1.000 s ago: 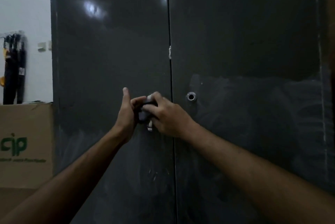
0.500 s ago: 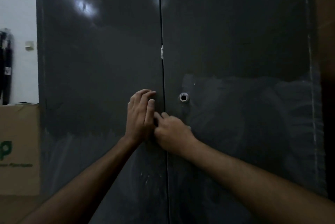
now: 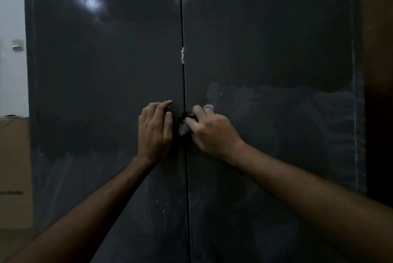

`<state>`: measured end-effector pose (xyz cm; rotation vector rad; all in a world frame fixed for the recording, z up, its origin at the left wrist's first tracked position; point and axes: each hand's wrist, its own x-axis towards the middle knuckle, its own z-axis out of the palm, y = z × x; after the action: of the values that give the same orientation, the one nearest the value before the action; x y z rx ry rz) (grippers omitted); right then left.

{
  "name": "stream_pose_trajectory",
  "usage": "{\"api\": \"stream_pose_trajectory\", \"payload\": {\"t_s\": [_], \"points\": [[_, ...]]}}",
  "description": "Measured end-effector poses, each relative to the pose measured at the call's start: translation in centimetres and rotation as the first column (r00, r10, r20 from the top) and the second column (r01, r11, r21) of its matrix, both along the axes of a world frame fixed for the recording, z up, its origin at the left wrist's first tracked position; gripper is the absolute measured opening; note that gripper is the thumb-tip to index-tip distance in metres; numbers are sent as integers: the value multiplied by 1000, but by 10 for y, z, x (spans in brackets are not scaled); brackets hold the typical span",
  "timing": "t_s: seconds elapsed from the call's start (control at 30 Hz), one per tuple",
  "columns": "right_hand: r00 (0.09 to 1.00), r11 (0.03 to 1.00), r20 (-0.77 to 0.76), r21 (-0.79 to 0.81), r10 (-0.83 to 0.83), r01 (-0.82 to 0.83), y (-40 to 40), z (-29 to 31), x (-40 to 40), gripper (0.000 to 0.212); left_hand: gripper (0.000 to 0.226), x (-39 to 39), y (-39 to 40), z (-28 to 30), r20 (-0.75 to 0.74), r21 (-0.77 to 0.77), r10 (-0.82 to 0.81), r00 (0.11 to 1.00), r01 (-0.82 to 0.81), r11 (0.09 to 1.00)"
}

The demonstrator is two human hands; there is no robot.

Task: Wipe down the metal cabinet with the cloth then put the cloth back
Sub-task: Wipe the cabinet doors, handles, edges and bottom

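The cabinet [image 3: 106,81] fills nearly the whole view, a dark metal front of two shut doors meeting at a thin vertical seam; what it holds cannot be seen. Pale streaks cloud the lower half of both doors, while the upper half reads darker and glossier, with a bright glare near the top left corner. A cardboard box [image 3: 13,169] stands against the cabinet's left edge, its flaps hidden, so its contents cannot be told either. The left hand [image 3: 155,130] lies flat on the left door just beside the seam, fingers together and pointing up. The right hand [image 3: 210,130] sits across the seam on the right door, its fingers curled round the cloth [image 3: 184,128] (a small grey wad, mostly hidden), which touches the metal at the seam between the two hands. A round lock [image 3: 208,107] peeks out just above the right knuckles. A white fleck [image 3: 182,55] clings to the seam higher up. Half a second ago the hands touched left of the seam; the right one has since crossed toward the lock, and the box's green lettering has left the view.
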<state>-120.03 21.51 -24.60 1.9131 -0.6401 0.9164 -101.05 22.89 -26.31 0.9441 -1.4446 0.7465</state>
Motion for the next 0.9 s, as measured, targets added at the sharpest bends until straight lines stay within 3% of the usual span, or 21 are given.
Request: {"api": "stream_pose_trajectory", "payload": {"t_s": [0.1,0.17,0.23,0.33,0.43,0.57,0.63,0.8,0.9], "points": [[964,1000,267,26,-4,-3,-5,45,-25,22,36,1,-2,0,5,4,3,1000,-3,1000],[865,999,501,38,-2,-20,-8,70,-35,21,35,1,-2,-1,17,2,12,1000,-12,1000],[814,999,579,1,34,-42,-11,68,-33,22,35,2,-2,-1,29,4,19,999,-19,1000],[938,996,336,-4,83,-86,-8,32,-26,33,36,0,-2,-1,22,1,27,999,-27,1000],[982,995,160,-35,96,-91,-9,35,-50,38,36,-1,-3,-2,10,-13,27,1000,-27,1000],[891,999,453,-52,14,11,-17,81,-80,27,35,-2,-4,-3,1,-15,10,1000,-10,1000],[860,1000,510,-27,25,-13,-17,68,-63,27,34,-1,-4,-2,2,-10,10,1000,-10,1000],[956,986,260,52,138,-156,-15,-14,-59,32,34,4,-3,-1,44,-8,-10,999,10,1000],[994,995,-38,20,102,-101,-14,-31,-67,36,31,-2,-3,-2,7,-25,1,1000,-1,1000]]}}
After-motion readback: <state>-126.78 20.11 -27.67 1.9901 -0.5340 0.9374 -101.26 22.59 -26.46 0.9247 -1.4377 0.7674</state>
